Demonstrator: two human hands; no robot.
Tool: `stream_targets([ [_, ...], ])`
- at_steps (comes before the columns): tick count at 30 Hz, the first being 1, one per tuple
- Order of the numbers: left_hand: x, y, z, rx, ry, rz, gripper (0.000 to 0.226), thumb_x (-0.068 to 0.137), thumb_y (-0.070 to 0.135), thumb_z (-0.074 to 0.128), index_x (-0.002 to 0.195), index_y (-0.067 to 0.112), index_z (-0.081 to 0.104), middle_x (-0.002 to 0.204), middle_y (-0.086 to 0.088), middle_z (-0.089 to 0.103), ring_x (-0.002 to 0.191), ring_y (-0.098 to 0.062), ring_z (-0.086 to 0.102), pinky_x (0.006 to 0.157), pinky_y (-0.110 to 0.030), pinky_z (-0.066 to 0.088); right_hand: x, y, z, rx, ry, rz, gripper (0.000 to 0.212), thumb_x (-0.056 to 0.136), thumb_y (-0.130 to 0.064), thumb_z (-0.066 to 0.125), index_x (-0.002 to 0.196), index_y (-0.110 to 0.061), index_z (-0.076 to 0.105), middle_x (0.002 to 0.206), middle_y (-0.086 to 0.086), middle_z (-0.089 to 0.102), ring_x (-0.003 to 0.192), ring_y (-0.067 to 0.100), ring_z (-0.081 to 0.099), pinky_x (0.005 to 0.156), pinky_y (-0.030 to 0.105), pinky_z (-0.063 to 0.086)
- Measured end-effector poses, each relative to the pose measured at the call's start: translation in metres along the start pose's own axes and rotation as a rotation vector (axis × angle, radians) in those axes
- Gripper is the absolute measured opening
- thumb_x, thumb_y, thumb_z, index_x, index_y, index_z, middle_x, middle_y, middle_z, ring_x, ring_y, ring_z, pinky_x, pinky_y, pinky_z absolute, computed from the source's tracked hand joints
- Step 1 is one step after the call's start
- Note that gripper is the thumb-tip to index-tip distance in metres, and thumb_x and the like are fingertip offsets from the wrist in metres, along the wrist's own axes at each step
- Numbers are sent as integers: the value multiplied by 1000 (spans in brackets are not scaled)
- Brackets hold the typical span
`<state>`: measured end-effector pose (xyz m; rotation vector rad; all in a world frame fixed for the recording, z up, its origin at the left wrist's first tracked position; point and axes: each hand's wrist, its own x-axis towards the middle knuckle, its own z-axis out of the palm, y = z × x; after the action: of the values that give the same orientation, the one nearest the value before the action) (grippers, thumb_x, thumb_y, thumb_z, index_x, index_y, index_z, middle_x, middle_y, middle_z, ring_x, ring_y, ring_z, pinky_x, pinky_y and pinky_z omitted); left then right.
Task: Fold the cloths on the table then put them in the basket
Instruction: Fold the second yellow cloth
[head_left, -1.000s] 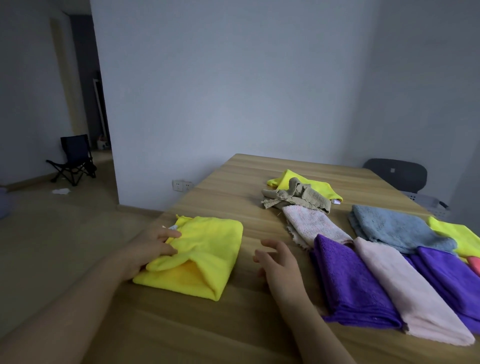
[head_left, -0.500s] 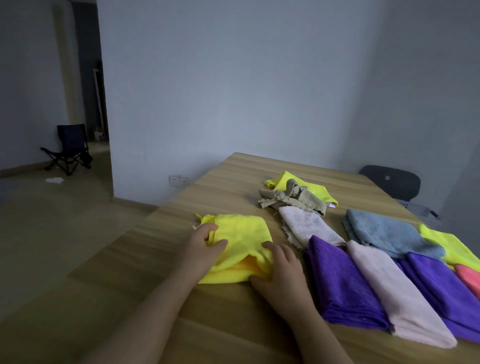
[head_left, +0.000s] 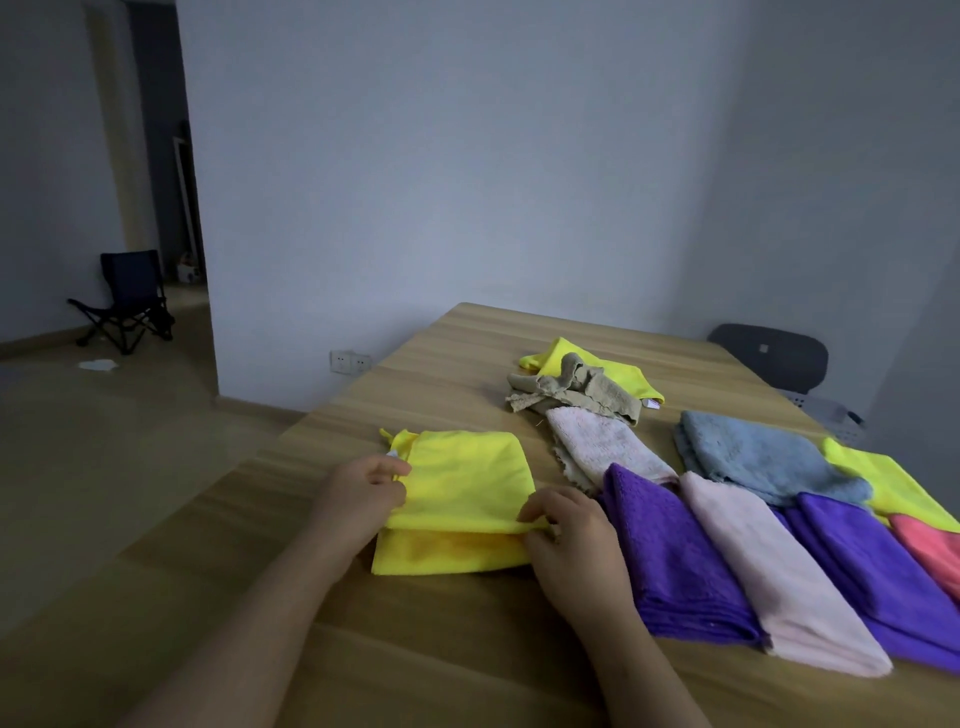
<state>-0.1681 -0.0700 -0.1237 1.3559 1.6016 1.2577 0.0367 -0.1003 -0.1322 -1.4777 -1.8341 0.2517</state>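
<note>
Toward the left edge of the table (head_left: 467, 654), the left hand (head_left: 363, 488) and right hand (head_left: 571, 540) each pinch a side of the yellow cloth (head_left: 462, 483), which is folded partway. Beside it, a purple towel (head_left: 670, 551) and a pink towel (head_left: 769, 577) lie folded. A crumpled beige cloth (head_left: 576, 387) farther back looks unfolded, and loading the grey basket (head_left: 828, 413) seems not yet begun.

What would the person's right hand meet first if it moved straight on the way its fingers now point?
The folded yellow cloth: the right hand pinches its upper layer's edge, fingers pointing left and away across it. Further on probably lies the left hand, though depth is unclear.
</note>
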Motion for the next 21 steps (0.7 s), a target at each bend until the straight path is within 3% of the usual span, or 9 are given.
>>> stream_targets([
  [3, -2, -1, -2, 199, -34, 15, 14, 81, 16, 65, 78, 30, 61, 107, 0, 64, 77, -6, 53, 66, -25, 40, -1, -1, -2, -8, -102, 102, 14, 81, -26, 53, 74, -21, 65, 81, -11, 56, 90, 13, 48, 71, 30, 42],
  [6, -4, -4, -2, 403, -87, 81, 11, 80, 26, 68, 85, 29, 58, 114, 1, 62, 64, -4, 48, 56, -23, 33, -1, -4, 0, -47, -76, 111, 24, 85, -39, 50, 79, -21, 63, 83, -9, 55, 90, 14, 47, 76, 32, 42],
  [9, -5, 0, -4, 385, -200, 64, 16, 76, 20, 64, 87, 28, 56, 83, 11, 55, 57, -13, 43, 56, -27, 32, 4, -5, -4, -33, -162, 167, 26, 86, -51, 49, 91, -29, 63, 86, -11, 60, 86, 11, 55, 75, 29, 46],
  [11, -6, 6, -7, 322, -258, 5, 21, 61, 26, 60, 82, 29, 56, 76, 6, 54, 62, -14, 46, 57, -27, 32, 6, -4, -8, -11, -219, 250, 27, 86, -53, 50, 83, -28, 61, 79, -7, 62, 74, 12, 61, 66, 27, 48],
  [13, -7, 10, -8, 329, -312, -30, 26, 57, 31, 57, 82, 30, 57, 81, 1, 58, 70, -16, 51, 58, -27, 33, 7, -4, -8, -80, -192, 265, 36, 87, -54, 49, 73, -22, 60, 72, -5, 62, 69, 14, 60, 61, 27, 45],
  [17, -5, 10, -5, 304, -318, -31, 25, 66, 50, 62, 87, 38, 54, 98, 7, 59, 86, -11, 56, 63, -27, 38, 6, -1, -2, -114, -37, 256, 25, 88, -45, 50, 84, -23, 61, 79, -6, 60, 77, 14, 58, 62, 27, 44],
  [21, 19, 15, 5, 248, -290, -2, 15, 86, 40, 59, 100, 40, 53, 102, 8, 58, 88, -13, 57, 62, -26, 44, 5, 2, 5, -154, -45, 149, 21, 86, -36, 54, 95, -19, 64, 95, -2, 63, 91, 15, 55, 74, 28, 48],
])
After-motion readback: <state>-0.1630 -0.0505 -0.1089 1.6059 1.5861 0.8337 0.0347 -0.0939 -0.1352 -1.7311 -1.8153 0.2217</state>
